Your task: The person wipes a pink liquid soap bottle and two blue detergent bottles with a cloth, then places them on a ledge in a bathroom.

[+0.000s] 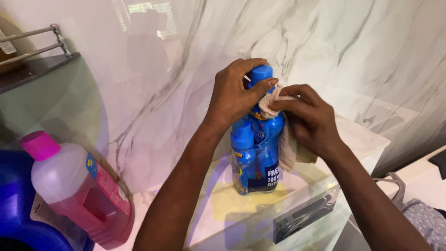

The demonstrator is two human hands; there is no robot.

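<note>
A pack of two blue bottles [260, 153] stands upright on a white ledge [362, 135] against a marble wall. The taller bottle has a blue cap [261, 73]; the shorter one sits in front of it at the left. My left hand [234, 93] grips the taller bottle at its cap and neck. My right hand [309, 118] holds a pale pink cloth [283, 139] and presses it against the bottle's neck just under the cap. The cloth hangs down the bottle's right side.
A translucent jug of pink liquid [79, 190] with a magenta cap stands at lower left, beside a large blue container [18, 209]. A metal rail and dark shelf [37, 39] are at upper left. A glossy flush plate [304, 216] sits below the ledge. Grey fabric [418, 214] lies at lower right.
</note>
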